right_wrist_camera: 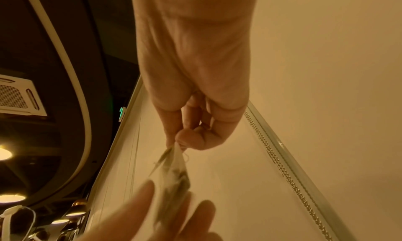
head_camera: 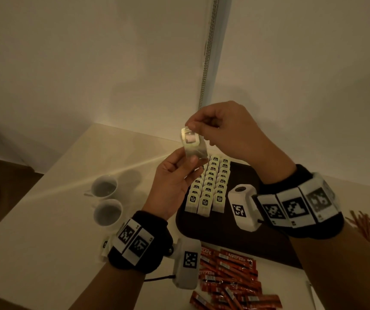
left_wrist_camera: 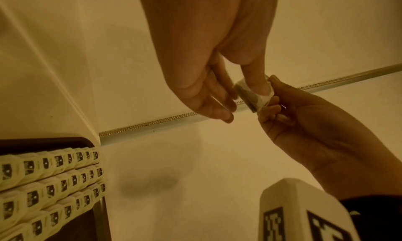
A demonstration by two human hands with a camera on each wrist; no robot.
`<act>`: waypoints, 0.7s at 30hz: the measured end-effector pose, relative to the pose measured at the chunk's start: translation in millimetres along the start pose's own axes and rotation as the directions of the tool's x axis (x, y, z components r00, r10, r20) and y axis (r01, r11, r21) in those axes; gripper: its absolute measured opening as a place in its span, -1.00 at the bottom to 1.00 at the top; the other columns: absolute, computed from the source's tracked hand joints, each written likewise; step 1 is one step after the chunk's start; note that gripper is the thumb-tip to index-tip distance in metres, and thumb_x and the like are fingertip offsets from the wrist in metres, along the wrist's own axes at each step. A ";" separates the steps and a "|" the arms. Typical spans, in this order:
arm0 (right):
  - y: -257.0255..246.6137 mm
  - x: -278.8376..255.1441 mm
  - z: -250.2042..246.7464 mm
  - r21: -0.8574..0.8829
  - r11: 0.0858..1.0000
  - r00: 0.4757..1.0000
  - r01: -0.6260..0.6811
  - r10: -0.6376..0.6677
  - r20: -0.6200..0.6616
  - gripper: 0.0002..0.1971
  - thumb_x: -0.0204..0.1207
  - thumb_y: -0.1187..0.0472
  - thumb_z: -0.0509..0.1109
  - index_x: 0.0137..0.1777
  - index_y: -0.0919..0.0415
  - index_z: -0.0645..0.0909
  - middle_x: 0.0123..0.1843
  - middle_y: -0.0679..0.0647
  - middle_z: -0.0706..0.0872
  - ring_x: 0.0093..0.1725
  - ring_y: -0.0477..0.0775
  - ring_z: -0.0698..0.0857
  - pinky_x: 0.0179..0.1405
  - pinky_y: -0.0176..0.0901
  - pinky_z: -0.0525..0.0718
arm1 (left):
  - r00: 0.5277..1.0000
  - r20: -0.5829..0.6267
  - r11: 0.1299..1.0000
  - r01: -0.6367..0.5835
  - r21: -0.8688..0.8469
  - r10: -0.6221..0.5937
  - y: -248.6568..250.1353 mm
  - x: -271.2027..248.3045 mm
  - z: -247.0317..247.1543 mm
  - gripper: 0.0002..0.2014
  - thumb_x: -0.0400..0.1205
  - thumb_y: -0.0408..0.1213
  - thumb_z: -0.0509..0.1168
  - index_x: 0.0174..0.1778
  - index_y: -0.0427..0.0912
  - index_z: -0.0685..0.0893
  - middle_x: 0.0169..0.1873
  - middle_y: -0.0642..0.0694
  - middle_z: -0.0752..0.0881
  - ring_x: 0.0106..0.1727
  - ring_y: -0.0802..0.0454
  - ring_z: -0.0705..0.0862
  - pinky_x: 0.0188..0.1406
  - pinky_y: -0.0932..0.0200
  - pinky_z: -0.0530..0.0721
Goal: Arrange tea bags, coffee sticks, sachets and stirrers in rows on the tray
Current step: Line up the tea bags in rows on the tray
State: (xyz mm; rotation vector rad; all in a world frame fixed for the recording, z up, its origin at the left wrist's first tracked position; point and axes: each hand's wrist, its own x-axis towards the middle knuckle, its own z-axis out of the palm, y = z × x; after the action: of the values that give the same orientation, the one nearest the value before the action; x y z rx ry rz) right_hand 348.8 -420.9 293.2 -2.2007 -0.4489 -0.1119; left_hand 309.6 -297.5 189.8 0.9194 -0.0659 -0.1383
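Tea bag work is the step in hand: a pale paper tea bag with a dark printed label (head_camera: pixel 192 143) is held up in the air between both hands, above the far end of the dark rectangular tray (head_camera: pixel 242 229) and well clear of it. The left hand (head_camera: pixel 175 182) pinches its lower edge between thumb and fingertips, while the right hand (head_camera: pixel 226 128) pinches its top edge, the other fingers curled in. On the tray three neat rows of matching pale tea bags with dark labels (head_camera: pixel 208 186) already stand, each leaning on the next. To do this well, I would square the bag first, flattening tag and string so the label faces the same way as the rest, then hand it to one hand alone and lower it at the end of a row, letting it lean lightly on its neighbour; a hard push could probably topple a whole row. Orange coffee sticks (head_camera: pixel 228 278) lie in a loose heap on the white table (head_camera: pixel 45 242) near the tray's front edge, thin reddish-brown stirrers (head_camera: pixel 367 229) lie at the right, and both groups wait unsorted. Two white cups (head_camera: pixel 105 200) stand to the left.
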 end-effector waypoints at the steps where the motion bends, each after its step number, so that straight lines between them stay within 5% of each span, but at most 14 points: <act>1: -0.6 -0.8 -1.0 0.012 1.000 1.000 0.004 -0.004 -0.005 -0.93 0.52 0.18 0.43 -0.09 0.07 0.76 -0.35 -0.24 0.70 -0.42 -0.35 0.64 -0.39 -0.55 0.52 | 1.000 0.007 1.000 -0.005 0.005 0.005 0.0 -0.3 0.4 -0.72 0.48 -0.29 0.30 0.10 -0.24 0.65 -0.07 -0.01 0.81 0.04 0.04 0.76 0.01 0.27 0.69; 13: 15.5 -15.4 -1.4 0.099 0.994 0.999 0.036 -0.034 -0.020 -0.93 0.53 0.29 0.41 -0.06 0.13 0.69 -0.28 -0.05 0.74 -0.35 -0.15 0.71 -0.30 -0.38 0.67 | 0.994 -0.054 0.988 -0.085 0.130 0.092 -5.0 2.1 -0.7 -0.77 0.48 -0.26 0.33 0.04 -0.17 0.70 -0.16 -0.01 0.82 -0.03 0.05 0.76 -0.04 0.27 0.69; 18: 31.8 -22.9 -3.4 0.005 1.000 0.999 0.020 -0.020 -0.030 -0.89 0.54 0.27 0.40 0.01 0.13 0.73 -0.24 -0.21 0.70 -0.31 -0.33 0.67 -0.24 -0.55 0.60 | 0.998 -0.052 0.948 -0.010 0.317 0.028 -6.5 -9.5 -20.9 -0.56 0.40 -0.19 0.40 0.23 -0.05 0.62 0.05 -0.03 0.80 0.08 -0.03 0.76 -0.01 0.20 0.70; 21: 61.9 -37.2 -3.3 -0.089 0.995 0.999 -0.043 0.042 -0.019 -0.92 0.56 0.24 0.38 -0.03 0.08 0.69 -0.15 -0.19 0.70 -0.15 -0.28 0.65 -0.15 -0.56 0.51 | 0.997 -0.073 0.846 0.035 0.532 0.005 -3.8 -30.2 -55.0 -0.67 0.46 -0.17 0.37 0.14 -0.09 0.66 0.03 -0.05 0.80 0.04 -0.05 0.78 -0.04 0.17 0.71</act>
State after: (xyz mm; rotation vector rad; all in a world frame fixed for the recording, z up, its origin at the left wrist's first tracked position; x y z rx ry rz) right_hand 336.5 -468.7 240.3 -2.2939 -0.3940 -0.1303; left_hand 285.7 -252.0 153.6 1.4850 -0.0298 -0.1020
